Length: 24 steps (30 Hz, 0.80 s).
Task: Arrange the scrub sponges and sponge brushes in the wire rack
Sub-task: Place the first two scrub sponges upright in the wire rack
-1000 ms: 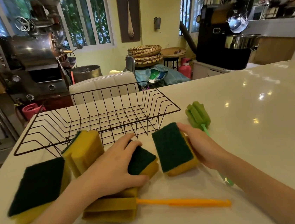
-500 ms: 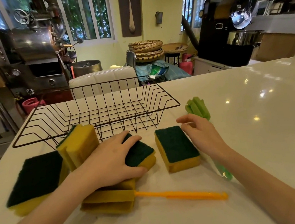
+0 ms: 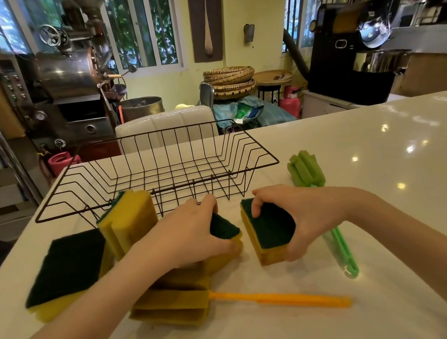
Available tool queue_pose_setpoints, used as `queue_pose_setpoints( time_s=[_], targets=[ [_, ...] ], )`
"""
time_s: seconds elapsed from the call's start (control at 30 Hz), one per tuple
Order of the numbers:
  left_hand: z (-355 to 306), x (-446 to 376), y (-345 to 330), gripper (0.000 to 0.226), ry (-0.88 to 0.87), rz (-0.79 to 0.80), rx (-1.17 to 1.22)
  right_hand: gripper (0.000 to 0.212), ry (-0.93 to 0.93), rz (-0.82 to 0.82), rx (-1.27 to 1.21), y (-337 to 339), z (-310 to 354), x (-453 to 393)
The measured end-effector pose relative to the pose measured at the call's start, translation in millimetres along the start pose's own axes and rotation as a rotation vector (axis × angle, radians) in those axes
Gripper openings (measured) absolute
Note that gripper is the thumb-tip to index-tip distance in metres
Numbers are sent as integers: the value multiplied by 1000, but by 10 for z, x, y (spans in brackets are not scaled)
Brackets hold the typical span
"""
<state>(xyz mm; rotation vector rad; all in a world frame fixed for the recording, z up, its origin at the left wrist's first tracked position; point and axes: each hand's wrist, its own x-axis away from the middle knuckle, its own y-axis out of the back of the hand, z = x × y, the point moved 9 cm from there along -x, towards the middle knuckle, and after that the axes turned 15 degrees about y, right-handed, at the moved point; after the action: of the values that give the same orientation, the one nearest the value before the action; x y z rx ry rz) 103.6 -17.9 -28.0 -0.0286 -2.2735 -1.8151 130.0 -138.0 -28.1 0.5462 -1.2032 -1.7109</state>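
A glossy white counter [image 3: 385,178] mirrors ceiling lights; beyond it, at 12 o'clock, are yellow walls, windows and stacked woven baskets [image 3: 230,80]. No writing is legible. The black wire rack [image 3: 161,173] sits at 11 o'clock — nothing inside. The left hand [image 3: 185,235] clasps one scrub sponge [image 3: 223,229], the right hand [image 3: 303,216] another sponge [image 3: 268,231] — both on the counter.
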Motion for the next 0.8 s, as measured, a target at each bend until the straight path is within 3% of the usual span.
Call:
queue_pose_setpoints(
  time_s=[0.2,0.43,0.6,0.8],
  targets=[
    [-106,-54,213,55,-63,45,4,59,28,3,34,173,-17,-55],
    [-269,-35,869,51,-143,99,155,50,87,-53,-33,875,75,-31],
    [-248,-174,1321,56,-158,35,238,49,121,-113,-70,1348,110,-168],
    [-133,-667,1455,57,-146,-57,104,49,86,-127,-3,1623,-70,-606]
  ],
)
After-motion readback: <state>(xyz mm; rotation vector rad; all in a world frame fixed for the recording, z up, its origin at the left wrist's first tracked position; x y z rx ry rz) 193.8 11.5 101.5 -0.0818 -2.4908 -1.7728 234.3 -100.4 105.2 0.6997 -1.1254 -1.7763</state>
